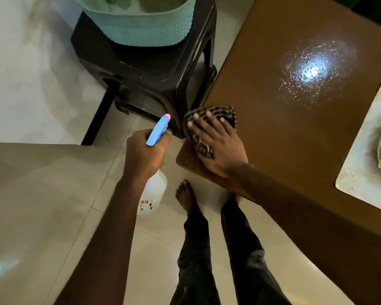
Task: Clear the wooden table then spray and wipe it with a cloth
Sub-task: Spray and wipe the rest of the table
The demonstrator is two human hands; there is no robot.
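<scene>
Grips: I have both in view, the left grip [146,150] held off to the side of the surface [273,139] and the right grip [216,146] down on it.
Left grip: wrapped round the neck of the spray bottle [154,190], which hangs over the floor [42,194]. The blue head with its pink tip points away from me towards the stool [152,69].
Right grip: wide, with fingers [207,116] spread and laid flat on the cloth [228,113], nothing pinched.
Cloth: dark with pale stripes, bunched under the palm at the near left corner of the surface, right by the edge.
Surface: brown glossy wood. A patch of wet droplets [312,71] shines in the light further in, well apart from the cloth.
Placemat [361,155]: pale, lying on the surface at the right edge of my view. A round dish with something yellow in it is cut off by the frame, and I cannot tell what it is.
Stool: dark plastic, standing on the floor just beside the left edge of the surface and carrying a teal basket [139,25].
Floor: pale tiles, with one bare foot [185,197] and dark trouser legs below the corner of the surface.
</scene>
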